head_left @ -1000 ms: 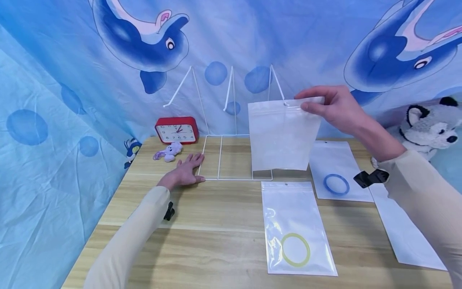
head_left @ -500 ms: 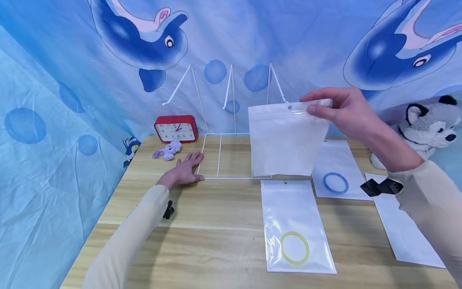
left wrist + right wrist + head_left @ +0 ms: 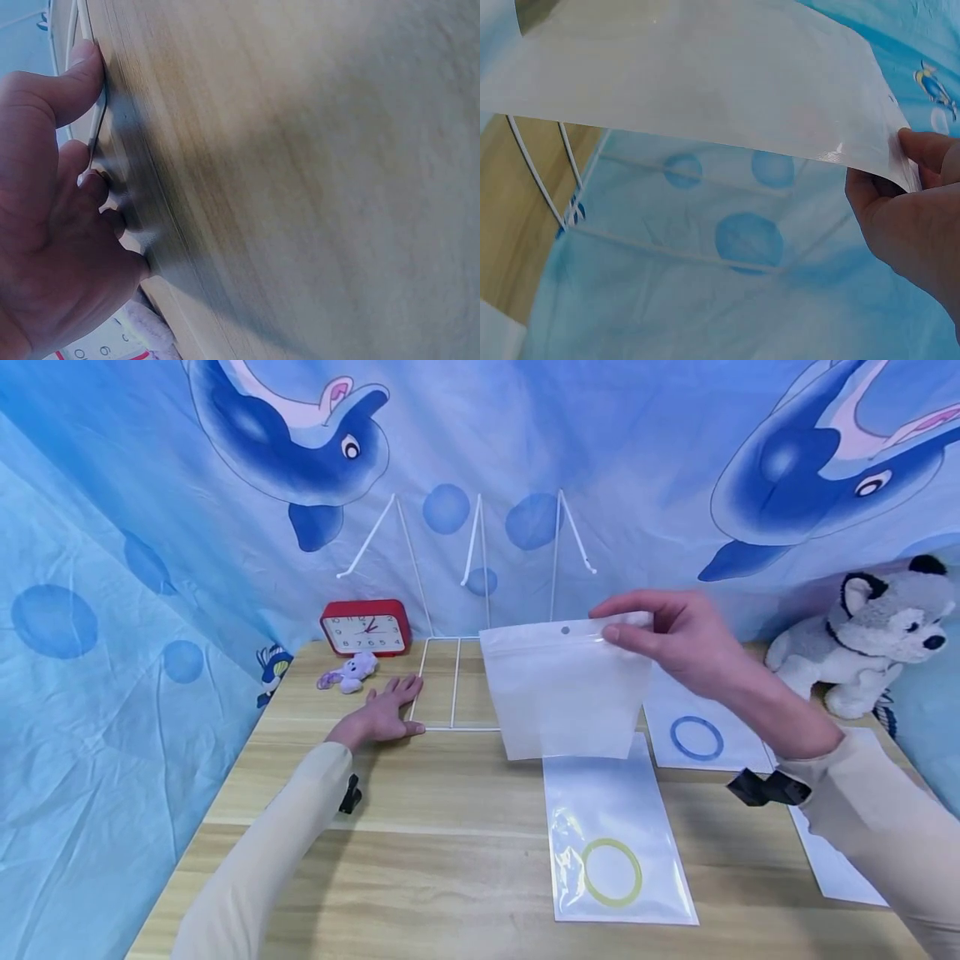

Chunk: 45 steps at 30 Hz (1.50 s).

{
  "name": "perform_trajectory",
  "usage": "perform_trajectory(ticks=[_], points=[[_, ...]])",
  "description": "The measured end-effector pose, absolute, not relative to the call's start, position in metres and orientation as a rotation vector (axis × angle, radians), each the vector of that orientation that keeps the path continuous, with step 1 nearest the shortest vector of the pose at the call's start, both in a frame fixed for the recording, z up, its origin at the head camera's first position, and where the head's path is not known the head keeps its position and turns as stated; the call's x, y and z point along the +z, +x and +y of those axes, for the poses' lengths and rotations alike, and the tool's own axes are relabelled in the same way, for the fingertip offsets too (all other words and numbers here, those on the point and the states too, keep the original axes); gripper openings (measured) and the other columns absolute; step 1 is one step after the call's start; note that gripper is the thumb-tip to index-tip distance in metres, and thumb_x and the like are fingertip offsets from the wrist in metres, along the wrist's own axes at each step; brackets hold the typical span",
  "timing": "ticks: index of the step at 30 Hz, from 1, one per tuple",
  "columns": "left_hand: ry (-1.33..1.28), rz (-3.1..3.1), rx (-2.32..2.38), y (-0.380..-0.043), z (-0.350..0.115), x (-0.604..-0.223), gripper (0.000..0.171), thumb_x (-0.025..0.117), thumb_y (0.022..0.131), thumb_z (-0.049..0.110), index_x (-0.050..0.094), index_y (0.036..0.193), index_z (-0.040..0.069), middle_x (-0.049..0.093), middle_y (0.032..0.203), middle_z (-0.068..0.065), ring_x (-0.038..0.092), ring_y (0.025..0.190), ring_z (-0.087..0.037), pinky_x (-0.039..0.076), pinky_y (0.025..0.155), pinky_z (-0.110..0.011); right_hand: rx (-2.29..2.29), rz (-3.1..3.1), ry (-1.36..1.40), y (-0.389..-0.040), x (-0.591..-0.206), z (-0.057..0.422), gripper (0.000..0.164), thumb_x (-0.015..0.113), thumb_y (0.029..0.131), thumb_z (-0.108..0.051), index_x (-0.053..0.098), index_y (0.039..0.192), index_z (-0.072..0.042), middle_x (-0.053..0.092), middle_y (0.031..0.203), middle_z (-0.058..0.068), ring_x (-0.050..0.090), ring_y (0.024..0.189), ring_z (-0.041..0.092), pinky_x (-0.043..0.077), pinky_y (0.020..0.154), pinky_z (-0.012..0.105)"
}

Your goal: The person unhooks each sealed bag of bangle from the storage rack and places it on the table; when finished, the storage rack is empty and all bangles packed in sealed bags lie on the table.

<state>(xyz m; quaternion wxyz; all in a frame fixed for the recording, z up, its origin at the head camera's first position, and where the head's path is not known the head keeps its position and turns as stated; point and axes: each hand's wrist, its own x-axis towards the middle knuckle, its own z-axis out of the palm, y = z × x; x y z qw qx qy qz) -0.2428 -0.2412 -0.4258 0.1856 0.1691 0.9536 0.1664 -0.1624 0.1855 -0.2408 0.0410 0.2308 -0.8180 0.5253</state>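
My right hand (image 3: 682,639) pinches a white zip bag (image 3: 566,693) by its top right corner, thumb in front. The bag hangs upright in the air, its round hanging hole below and apart from the rack's right hook. In the right wrist view, the bag (image 3: 705,82) spans the top, with the fingers at its edge. My left hand (image 3: 384,712) rests on the table with fingers spread, at the left end of a white wire rack's (image 3: 453,685) base. The left wrist view shows its thumb (image 3: 79,79) against the wire.
A bag with a yellow ring (image 3: 611,872) lies in front, partly covered by the held bag. Another with a blue ring (image 3: 696,737) lies right, near a further white bag (image 3: 840,852). A red clock (image 3: 366,627), purple toy (image 3: 352,672) and plush husky (image 3: 862,635) stand behind.
The white bag has come away from the rack's right hook. My right hand has carried it downward and slightly left, toward me. The left hand stays on the rack's base.
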Motion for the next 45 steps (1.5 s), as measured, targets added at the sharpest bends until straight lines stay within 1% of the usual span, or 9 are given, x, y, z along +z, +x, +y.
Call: perform_trajectory(ticks=[3, 9, 14, 17, 19, 22, 28, 39, 45], points=[[0.487, 2.694, 0.467, -0.243, -0.243, -0.426, 0.09, 0.066, 0.094, 0.035, 0.013, 0.16, 0.007, 0.005, 0.166, -0.017, -0.003, 0.149, -0.043, -0.005, 0.113, -0.067, 1.672, -2.466, 0.747, -0.161, -0.249, 0.176, 0.021, 0.072, 0.093, -0.01, 0.076, 0.114, -0.012, 0.064, 0.073, -0.005, 0.039, 0.051, 0.012, 0.034, 0.047, 0.027], [0.489, 2.692, 0.468, -0.244, -0.244, -0.428, 0.089, 0.066, 0.095, 0.035, 0.013, 0.16, 0.006, 0.005, 0.166, -0.017, -0.003, 0.149, -0.043, -0.005, 0.113, -0.067, 1.7, -2.418, 0.813, -0.153, -0.263, 0.154, 0.02, 0.072, 0.093, -0.009, 0.076, 0.113, -0.008, 0.032, 0.052, -0.004, 0.025, 0.042, 0.015, 0.025, 0.04, 0.031], [0.481, 2.685, 0.48, -0.244, -0.243, -0.427, 0.088, 0.067, 0.094, 0.036, 0.017, 0.16, 0.006, 0.005, 0.166, -0.016, -0.004, 0.15, -0.042, -0.005, 0.114, -0.066, 1.796, -2.374, 0.856, -0.144, -0.272, 0.136, 0.021, 0.072, 0.092, -0.005, 0.075, 0.113, -0.004, 0.05, 0.061, -0.005, 0.022, 0.043, 0.016, 0.024, 0.041, 0.03], [0.49, 2.681, 0.507, -0.244, -0.243, -0.427, 0.088, 0.066, 0.093, 0.037, 0.019, 0.159, 0.004, 0.005, 0.166, -0.017, -0.004, 0.149, -0.044, -0.006, 0.113, -0.067, 1.863, -2.363, 0.868, -0.135, -0.276, 0.125, 0.022, 0.072, 0.091, -0.002, 0.075, 0.113, -0.002, 0.067, 0.08, -0.003, 0.023, 0.044, 0.015, 0.024, 0.041, 0.028], [0.509, 2.671, 0.504, -0.246, -0.245, -0.428, 0.086, 0.062, 0.094, 0.039, 0.018, 0.159, 0.004, 0.004, 0.166, -0.018, -0.005, 0.149, -0.044, -0.006, 0.112, -0.068, 1.89, -2.379, 0.863, -0.127, -0.279, 0.117, 0.023, 0.073, 0.09, -0.002, 0.075, 0.112, -0.003, 0.064, 0.076, -0.001, 0.027, 0.045, 0.014, 0.025, 0.041, 0.025], [0.518, 2.653, 0.513, -0.25, -0.248, -0.43, 0.092, 0.063, 0.093, 0.042, 0.012, 0.16, 0.006, 0.003, 0.166, -0.019, -0.006, 0.149, -0.044, -0.007, 0.112, -0.068, 1.974, -2.403, 0.841, -0.115, -0.283, 0.107, 0.024, 0.075, 0.088, -0.003, 0.075, 0.112, -0.003, 0.07, 0.088, 0.001, 0.035, 0.051, 0.012, 0.034, 0.047, 0.022], [0.503, 2.625, 0.534, -0.253, -0.25, -0.431, 0.104, 0.071, 0.086, 0.045, 0.01, 0.161, 0.008, 0.001, 0.166, -0.016, -0.008, 0.149, -0.042, -0.007, 0.113, -0.066, 2.2, -2.449, 0.731, -0.11, -0.299, 0.092, 0.027, 0.074, 0.089, -0.006, 0.074, 0.116, -0.002, 0.072, 0.112, 0.005, 0.06, 0.081, 0.018, 0.051, 0.07, 0.025], [0.488, 2.662, 0.463, -0.247, -0.244, -0.427, 0.092, 0.059, 0.093, 0.051, 0.012, 0.161, 0.009, 0.003, 0.167, -0.015, -0.006, 0.15, -0.041, -0.008, 0.113, -0.066, 2.194, -2.503, 0.6, -0.151, -0.347, 0.085, 0.028, 0.073, 0.091, -0.007, 0.072, 0.118, -0.001, 0.071, 0.113, 0.006, 0.061, 0.095, 0.022, 0.052, 0.072, 0.026], [0.481, 2.677, 0.47, -0.246, -0.244, -0.428, 0.09, 0.065, 0.089, 0.026, 0.012, 0.161, 0.008, 0.003, 0.166, -0.015, -0.006, 0.15, -0.041, -0.008, 0.113, -0.066, 2.189, -2.456, 0.606, -0.165, -0.371, 0.081, 0.026, 0.073, 0.089, -0.002, 0.072, 0.115, 0.003, 0.071, 0.116, 0.009, 0.059, 0.107, 0.02, 0.05, 0.077, 0.023]])
